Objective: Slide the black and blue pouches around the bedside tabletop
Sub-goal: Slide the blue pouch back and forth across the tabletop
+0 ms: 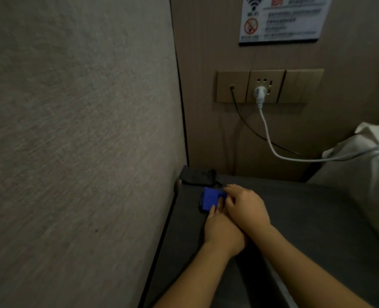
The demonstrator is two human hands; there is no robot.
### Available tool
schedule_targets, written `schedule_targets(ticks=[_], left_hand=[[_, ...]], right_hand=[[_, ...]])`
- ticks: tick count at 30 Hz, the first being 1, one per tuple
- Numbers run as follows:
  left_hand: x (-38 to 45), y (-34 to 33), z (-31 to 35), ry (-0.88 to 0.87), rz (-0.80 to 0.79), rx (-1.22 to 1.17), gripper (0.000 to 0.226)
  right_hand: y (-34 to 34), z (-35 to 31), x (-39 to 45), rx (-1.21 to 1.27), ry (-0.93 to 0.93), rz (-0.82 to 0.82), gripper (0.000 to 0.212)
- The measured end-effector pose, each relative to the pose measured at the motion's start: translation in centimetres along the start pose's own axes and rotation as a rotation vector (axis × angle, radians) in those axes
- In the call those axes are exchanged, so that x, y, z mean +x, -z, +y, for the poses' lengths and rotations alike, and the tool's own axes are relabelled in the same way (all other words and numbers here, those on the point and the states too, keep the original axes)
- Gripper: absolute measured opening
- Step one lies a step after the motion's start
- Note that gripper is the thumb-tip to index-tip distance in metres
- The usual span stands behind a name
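On a dark grey bedside surface (306,207) wedged into a corner of the room, a person works a blue pouch (212,200) with both bare hands. Left hand (223,232) reaches in from below, its fingers (212,210) laid against the near edge of the blue pouch; whether they curl around it cannot be told. Right hand (245,206) lies partly over the left, fingers bent down onto the pouch's right side, touching it, though a firm grip cannot be made out. Just behind the blue pouch, tucked into the far corner where the textured wall panel (79,141) meets the wooden back wall, lies the black pouch (197,175), untouched by either hand. Above, a white plug (260,93) sits in a wall socket, its cable trailing right toward white bedding (362,165). A printed notice (284,18) hangs higher up.
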State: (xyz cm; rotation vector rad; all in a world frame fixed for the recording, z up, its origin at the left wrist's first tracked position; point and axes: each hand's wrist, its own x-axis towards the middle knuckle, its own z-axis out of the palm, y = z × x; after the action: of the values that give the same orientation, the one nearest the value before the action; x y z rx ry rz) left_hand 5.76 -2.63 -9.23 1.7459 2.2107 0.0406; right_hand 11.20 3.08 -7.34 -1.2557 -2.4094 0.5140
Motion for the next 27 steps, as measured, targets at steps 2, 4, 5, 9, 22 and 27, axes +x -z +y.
schedule_targets(ticks=[2, 4, 5, 9, 22, 27], left_hand=[[0.6, 0.2, 0.5, -0.009, -0.011, -0.109, 0.064], [0.8, 1.0, -0.1, -0.005, 0.003, -0.361, 0.065], [0.6, 1.5, -0.7, 0.004, 0.034, -0.489, 0.063], [-1.0, 2.5, -4.7, 0.128, 0.277, -0.485, 0.053], [-2.7, 1.0, -8.0, 0.107, -0.077, 0.030, 0.066], [-2.7, 0.6, -8.1, 0.097, -0.056, 0.019, 0.066]], right_hand=[[0.9, 1.3, -0.8, -0.013, -0.014, 0.000, 0.034], [1.6, 2.4, -1.3, -0.012, -0.009, -0.027, 0.041], [1.8, 2.7, -1.5, -0.005, 0.000, -0.050, 0.045], [1.2, 1.6, -2.0, -0.138, 0.064, -0.183, 0.051], [0.0, 4.6, -1.1, -0.335, -0.105, -0.202, 0.051], [-0.2, 5.4, 1.8, -0.343, -0.197, -0.200, 0.054]])
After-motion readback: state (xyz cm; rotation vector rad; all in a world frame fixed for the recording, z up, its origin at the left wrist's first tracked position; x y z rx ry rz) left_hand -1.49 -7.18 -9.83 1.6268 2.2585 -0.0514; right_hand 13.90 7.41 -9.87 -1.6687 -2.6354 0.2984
